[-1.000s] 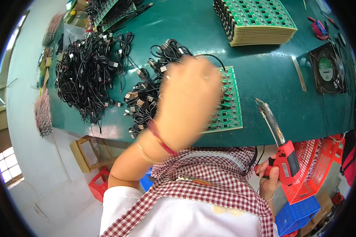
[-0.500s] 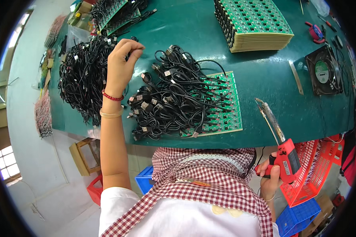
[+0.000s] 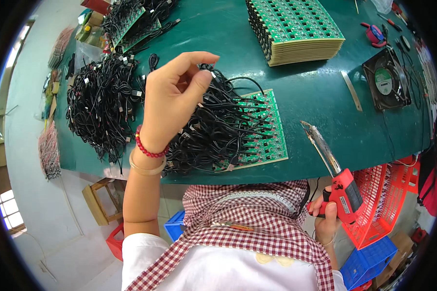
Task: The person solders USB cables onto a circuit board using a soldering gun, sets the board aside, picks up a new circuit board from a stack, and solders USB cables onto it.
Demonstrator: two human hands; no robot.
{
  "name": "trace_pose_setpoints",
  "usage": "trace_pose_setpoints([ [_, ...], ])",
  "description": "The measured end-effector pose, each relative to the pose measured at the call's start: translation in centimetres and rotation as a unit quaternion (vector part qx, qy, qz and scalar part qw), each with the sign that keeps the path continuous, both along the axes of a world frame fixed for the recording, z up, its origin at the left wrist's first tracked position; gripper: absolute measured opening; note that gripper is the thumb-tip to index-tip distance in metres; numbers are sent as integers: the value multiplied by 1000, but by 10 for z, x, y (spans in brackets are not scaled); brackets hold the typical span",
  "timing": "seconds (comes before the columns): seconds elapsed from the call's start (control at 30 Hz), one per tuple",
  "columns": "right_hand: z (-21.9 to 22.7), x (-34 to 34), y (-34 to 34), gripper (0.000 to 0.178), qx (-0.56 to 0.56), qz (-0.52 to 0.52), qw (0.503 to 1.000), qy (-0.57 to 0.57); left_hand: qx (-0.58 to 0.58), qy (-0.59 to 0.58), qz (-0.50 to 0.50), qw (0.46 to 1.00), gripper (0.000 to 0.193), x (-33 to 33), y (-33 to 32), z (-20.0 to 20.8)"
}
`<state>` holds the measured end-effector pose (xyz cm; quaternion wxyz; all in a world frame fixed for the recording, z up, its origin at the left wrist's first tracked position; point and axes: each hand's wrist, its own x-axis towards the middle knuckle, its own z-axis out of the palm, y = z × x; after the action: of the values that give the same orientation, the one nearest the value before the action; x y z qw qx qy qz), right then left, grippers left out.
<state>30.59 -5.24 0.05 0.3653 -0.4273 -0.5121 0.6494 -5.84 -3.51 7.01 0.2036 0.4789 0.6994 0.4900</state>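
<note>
Across the green worktable (image 3: pixel 213 31), a circuit-board panel (image 3: pixel 278 133) trails black USB cables (image 3: pixel 213 131), the left hand (image 3: pixel 175 89) above them with thumb and forefinger parted, no hold visible, the right hand (image 3: pixel 329 218) wrapped around a red soldering gun (image 3: pixel 345 199), apparently between joints, the next calling for a steadied cable.

Your desk (image 3: pixel 320 111) is smooth and glossy. Your iron (image 3: pixel 344 184) joins red plastic to a stained metal barrel (image 3: pixel 327 153). Plastic-coated cables (image 3: pixel 204 140) lie by the near edge; a metal strip (image 3: pixel 352 91) lies toward the right edge. Your apron (image 3: pixel 247 208) is matt cloth.
</note>
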Motion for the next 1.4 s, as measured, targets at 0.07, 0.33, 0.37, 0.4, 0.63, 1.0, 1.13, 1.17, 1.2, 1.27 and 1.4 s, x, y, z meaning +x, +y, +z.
trace_pose_setpoints([
  [0.07, 0, -1, 0, 43, -5, -4, 1000, -1, -7, 12, -24, 1000, 22, 10, 1, 0],
  [0.33, 0, 2, 2, 42, -10, 7, 1000, 0, 0, 47, -61, 997, 21, 34, 4, -5],
  [0.37, 0, 1, 2, 42, -11, 4, 1000, -2, -2, 34, -62, 998, 21, 36, 4, -7],
  [0.4, 2, -1, 2, 42, -15, 5, 1000, 1, -3, 33, -63, 997, 21, 38, 4, -8],
  [0.63, 1, 0, 3, 41, -16, 14, 1000, 8, -29, -35, -39, 998, 21, 50, 2, -12],
  [1.0, -2, 1, 3, 41, -21, 12, 1000, 4, -40, -87, -35, 995, 21, 56, 3, -17],
  [1.13, -5, 3, 3, 41, -25, 9, 1000, 5, -81, -89, -82, 989, 23, 53, 3, -17],
  [1.17, -4, 3, 2, 41, -25, 8, 1000, 5, -81, -93, -86, 989, 20, 53, 3, -17],
  [1.2, -4, 2, 2, 41, -24, 6, 1000, 3, -81, -93, -86, 989, 20, 54, 3, -16],
  [1.27, -3, 1, 3, 41, -23, 4, 1000, 2, -87, -112, -83, 987, 16, 55, 4, -14],
  [1.4, -3, 0, 3, 41, -18, 5, 1000, 2, -82, -135, -61, 986, 12, 57, 5, -14],
])
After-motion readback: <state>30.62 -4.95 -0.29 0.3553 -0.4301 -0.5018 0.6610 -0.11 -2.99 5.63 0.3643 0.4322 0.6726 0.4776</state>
